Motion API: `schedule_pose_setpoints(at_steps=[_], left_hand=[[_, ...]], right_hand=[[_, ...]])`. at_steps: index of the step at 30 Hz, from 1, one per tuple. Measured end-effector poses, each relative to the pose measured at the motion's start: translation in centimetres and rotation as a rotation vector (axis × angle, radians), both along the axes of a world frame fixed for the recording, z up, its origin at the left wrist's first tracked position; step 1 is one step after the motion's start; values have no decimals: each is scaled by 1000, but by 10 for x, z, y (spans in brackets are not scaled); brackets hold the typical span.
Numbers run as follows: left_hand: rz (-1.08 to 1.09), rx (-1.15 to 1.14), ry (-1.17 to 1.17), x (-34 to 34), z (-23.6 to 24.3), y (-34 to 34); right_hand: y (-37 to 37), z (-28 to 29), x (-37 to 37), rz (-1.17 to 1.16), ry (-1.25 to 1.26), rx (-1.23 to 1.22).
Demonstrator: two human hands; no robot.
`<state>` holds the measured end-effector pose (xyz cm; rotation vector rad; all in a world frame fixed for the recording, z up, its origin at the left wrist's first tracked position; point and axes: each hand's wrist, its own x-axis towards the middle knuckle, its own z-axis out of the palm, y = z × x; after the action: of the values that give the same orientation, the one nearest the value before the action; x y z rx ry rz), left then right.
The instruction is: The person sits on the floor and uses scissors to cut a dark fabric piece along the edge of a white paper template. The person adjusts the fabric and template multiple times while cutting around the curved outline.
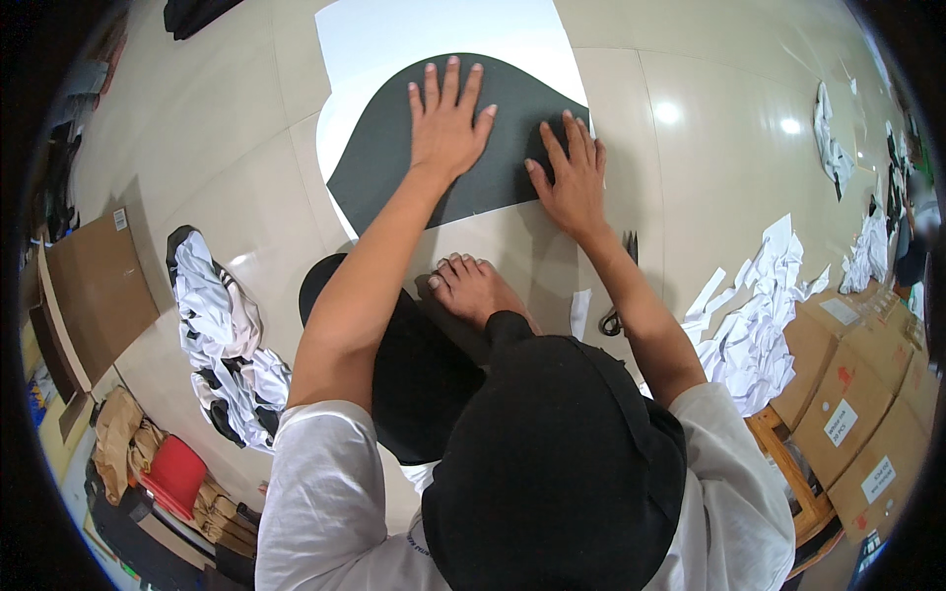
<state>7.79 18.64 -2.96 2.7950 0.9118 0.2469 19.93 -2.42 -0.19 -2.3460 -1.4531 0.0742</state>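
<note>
A dark grey-green sheet [512,79] with a curved far edge lies flat on a larger white sheet [434,25] on the floor. Pressed on its middle is my left hand [448,133], palm down, fingers spread. Over the right edge of the dark piece rests my right hand [574,177], also flat, with its fingers apart and a little bent. Neither hand holds anything. Beside my right forearm lies a pair of black scissors [611,323], blades pointing away from me and partly hidden by the arm.
My bare foot [478,291] stands just below the dark sheet. White scraps [754,335] are heaped at the right by cardboard boxes [847,414]. A bundle of white and black pieces [222,305] lies left, near an open carton [103,286] and a red object [175,478].
</note>
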Motion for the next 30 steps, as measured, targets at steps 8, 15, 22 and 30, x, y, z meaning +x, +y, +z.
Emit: schedule_pose_setpoints(at_steps=[8,15,22,30], left_hand=[[193,43,66,-64,-4,52],[214,67,57,-83,-12,74],[150,91,46,-108,-12,109],[168,84,84,-138,-7,133]], right_hand=[[35,-13,26,-15,-25,-73],[41,-16,18,-6,-10,-61],[7,-16,-3,-28,41,-86],[-48,4,-52,123,153,-224]])
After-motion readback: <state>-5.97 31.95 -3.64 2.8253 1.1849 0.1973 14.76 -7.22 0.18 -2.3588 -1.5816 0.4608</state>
